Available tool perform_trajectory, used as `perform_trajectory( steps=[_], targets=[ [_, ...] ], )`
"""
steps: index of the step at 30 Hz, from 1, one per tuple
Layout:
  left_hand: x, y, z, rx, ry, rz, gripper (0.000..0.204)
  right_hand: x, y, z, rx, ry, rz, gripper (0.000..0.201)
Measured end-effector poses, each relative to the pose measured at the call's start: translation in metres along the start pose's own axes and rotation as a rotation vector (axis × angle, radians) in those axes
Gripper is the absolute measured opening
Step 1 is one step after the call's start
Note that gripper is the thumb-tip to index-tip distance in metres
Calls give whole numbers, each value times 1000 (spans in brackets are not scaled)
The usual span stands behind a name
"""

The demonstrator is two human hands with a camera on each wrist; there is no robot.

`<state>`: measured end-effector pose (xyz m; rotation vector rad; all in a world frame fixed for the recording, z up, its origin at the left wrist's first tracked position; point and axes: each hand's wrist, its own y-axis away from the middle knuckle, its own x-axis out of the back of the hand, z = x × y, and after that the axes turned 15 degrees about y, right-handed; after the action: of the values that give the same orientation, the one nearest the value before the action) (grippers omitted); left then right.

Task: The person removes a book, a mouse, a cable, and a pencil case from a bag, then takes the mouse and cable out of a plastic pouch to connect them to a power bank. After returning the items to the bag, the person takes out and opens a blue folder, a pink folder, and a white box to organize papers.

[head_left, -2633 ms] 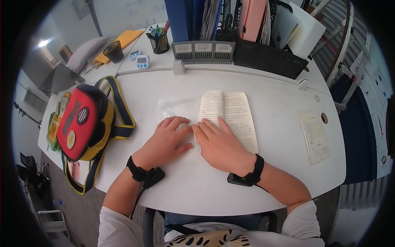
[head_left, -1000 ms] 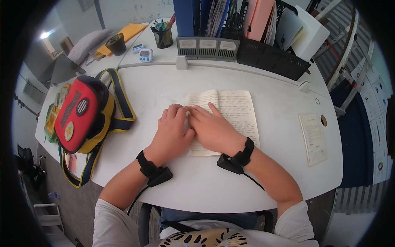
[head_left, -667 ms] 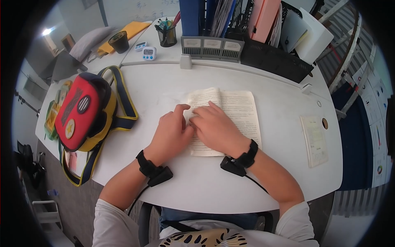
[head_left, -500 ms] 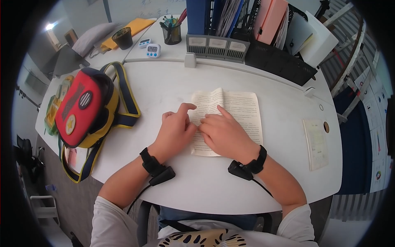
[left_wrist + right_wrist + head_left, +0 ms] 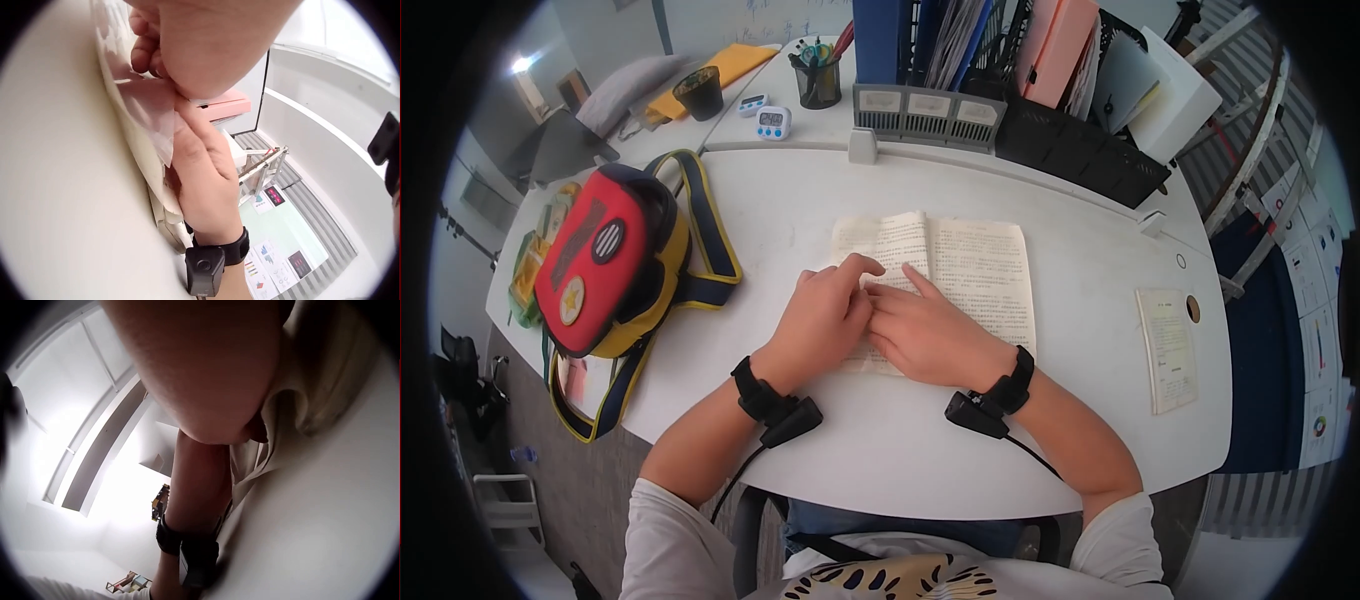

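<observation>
An open paperback book (image 5: 985, 290) lies on the white desk, its left page bowed up. Over that page my left hand (image 5: 825, 315) bends its index finger, and its curled fingers pinch a clear plastic film (image 5: 147, 106) at the book's left edge. My right hand (image 5: 940, 335) lies across the left page and the fold, its thumb and fingers drawn together at the same edge, gripping the book there. The two hands meet, hiding the fingertips and the page's lower left part. A curled cream page edge (image 5: 284, 403) shows beside the right hand in the right wrist view.
Left on the desk stands a red, yellow and navy backpack (image 5: 605, 260). A thin booklet (image 5: 1168, 350) lies at the right. Behind are a pen cup (image 5: 815, 82), a digital timer (image 5: 773, 123) and a black file rack (image 5: 1085, 150) holding folders.
The film beside the book has become covered by the left page, which has spread leftward. Both hands have drawn together, and the right hand has shifted left in the last half second.
</observation>
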<state>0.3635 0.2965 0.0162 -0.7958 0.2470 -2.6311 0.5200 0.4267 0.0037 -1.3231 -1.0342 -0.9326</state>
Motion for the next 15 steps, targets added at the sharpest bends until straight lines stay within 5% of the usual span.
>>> perform_trajectory(
  steps=[3,5,15],
  targets=[
    [3,-1,0,42,24,12,27,20,2,-1,-20,-92,-38,24],
    [4,0,-2,35,15,31,27,23,8,-2,-128,-2,104,23],
    [4,-1,-1,-45,-9,37,26,14,15,-6,-28,128,-5,30]
  ],
)
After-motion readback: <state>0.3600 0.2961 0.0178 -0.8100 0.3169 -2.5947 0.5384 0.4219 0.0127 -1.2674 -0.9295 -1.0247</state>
